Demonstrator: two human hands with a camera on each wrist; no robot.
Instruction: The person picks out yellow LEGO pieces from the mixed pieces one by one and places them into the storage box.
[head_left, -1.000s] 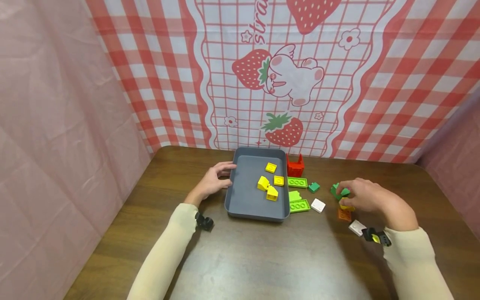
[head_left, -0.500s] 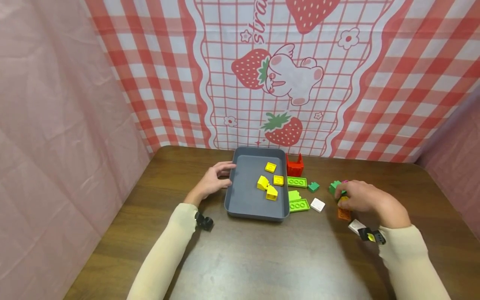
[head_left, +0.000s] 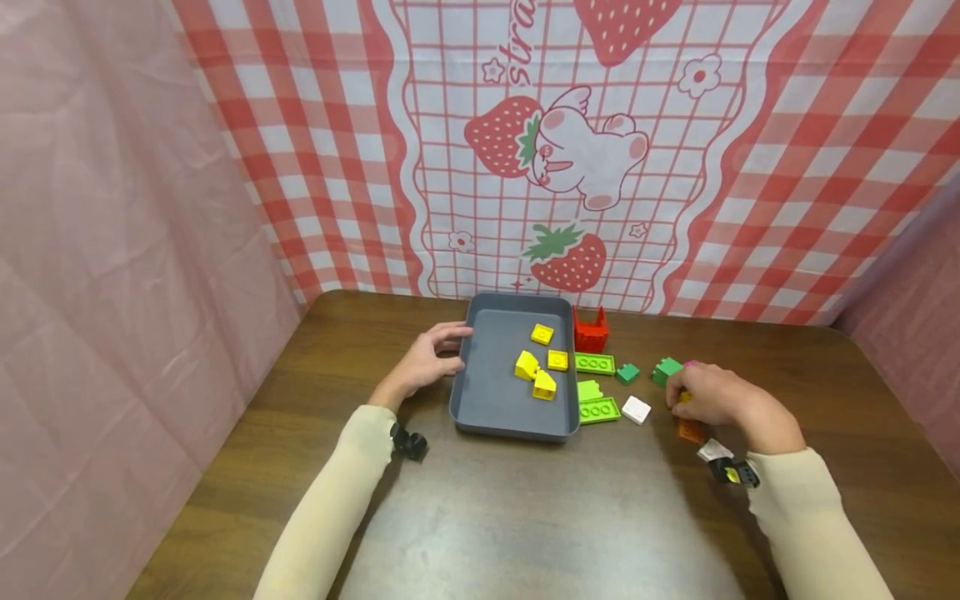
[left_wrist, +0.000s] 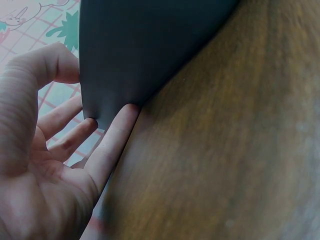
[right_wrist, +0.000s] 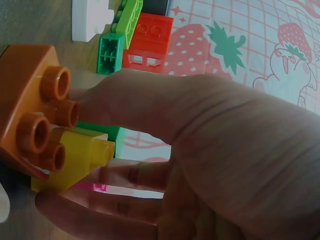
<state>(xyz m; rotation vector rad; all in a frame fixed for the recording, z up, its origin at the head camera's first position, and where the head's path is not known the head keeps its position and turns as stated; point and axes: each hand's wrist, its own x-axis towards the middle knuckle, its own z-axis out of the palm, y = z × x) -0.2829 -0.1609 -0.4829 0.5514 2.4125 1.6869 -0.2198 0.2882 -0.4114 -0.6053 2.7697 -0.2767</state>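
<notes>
My left hand (head_left: 420, 364) rests its fingertips against the left side of a dark grey tray (head_left: 483, 396); in the left wrist view, fairly straight fingers touch its outer wall (left_wrist: 145, 45). Several yellow bricks (head_left: 527, 365) lie inside. Over on the right, my right hand (head_left: 726, 400) pinches a yellow brick (right_wrist: 75, 155) between thumb and fingers. Right beside it is an orange brick (right_wrist: 22, 90) with round studs. A green brick (head_left: 665, 371) sits just beyond the fingertips, and a bit of pink (right_wrist: 100, 187) shows behind the fingers.
Along the tray's right side lie lime-green plates (head_left: 596, 410) and a red brick piece (head_left: 591, 333). A small green brick (head_left: 627, 373) and a white brick (head_left: 636, 409) are between tray and right hand. Another white brick (head_left: 714, 450) lies near the right wrist.
My right hand has shifted slightly left, its fingers closing in around the yellow brick. The green brick behind has moved a little left and away. The left hand and tray stay still.
</notes>
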